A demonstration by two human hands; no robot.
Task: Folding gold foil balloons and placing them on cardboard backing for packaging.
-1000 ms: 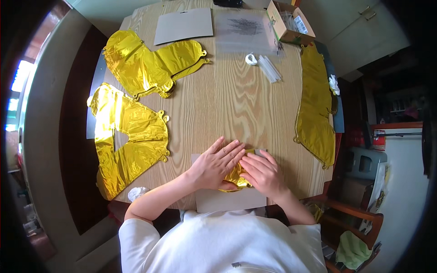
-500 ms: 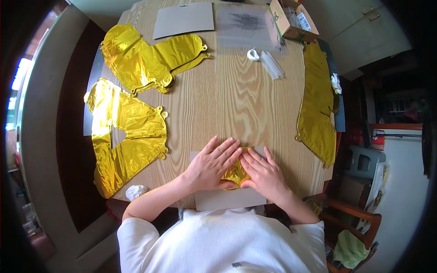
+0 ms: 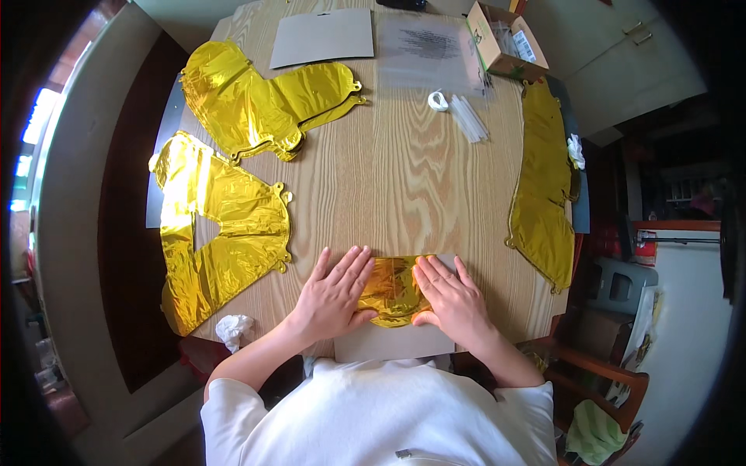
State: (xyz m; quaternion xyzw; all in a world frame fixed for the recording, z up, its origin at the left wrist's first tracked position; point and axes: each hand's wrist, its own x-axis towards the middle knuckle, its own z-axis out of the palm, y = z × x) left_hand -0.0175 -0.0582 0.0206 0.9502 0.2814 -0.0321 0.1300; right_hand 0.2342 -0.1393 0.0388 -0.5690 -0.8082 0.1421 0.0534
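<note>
- Left hand (image 3: 332,295) flat, palm down, fingers spread wide, pressing on the left part of a folded gold foil balloon (image 3: 392,289) at the near edge of the counter (image 3: 404,186); nothing gripped.
- Right hand (image 3: 453,299) likewise flat and open, fingers together and pointing away, pressing the balloon's right part; thumb at its near edge.
- Folded gold foil balloon lying between the two hands, touching both, partly over a grey card (image 3: 395,342) that juts past the counter's near edge.
- Crumpled white tissue (image 3: 233,329) at the near left corner, just beside the left forearm.
- Large flat gold balloon (image 3: 221,237) along the left edge, well apart from the hands; another gold balloon (image 3: 264,97) beyond it toward the far left corner.
- Long gold balloon (image 3: 542,186) draped along the right edge.
- Grey sheet (image 3: 322,36) and clear plastic sleeve (image 3: 431,50) at the far edge.
- Open cardboard box (image 3: 505,43) at the far right corner.
- Small white tape roll (image 3: 438,101) just beside a bundle of white straws (image 3: 470,120), near the box.
</note>
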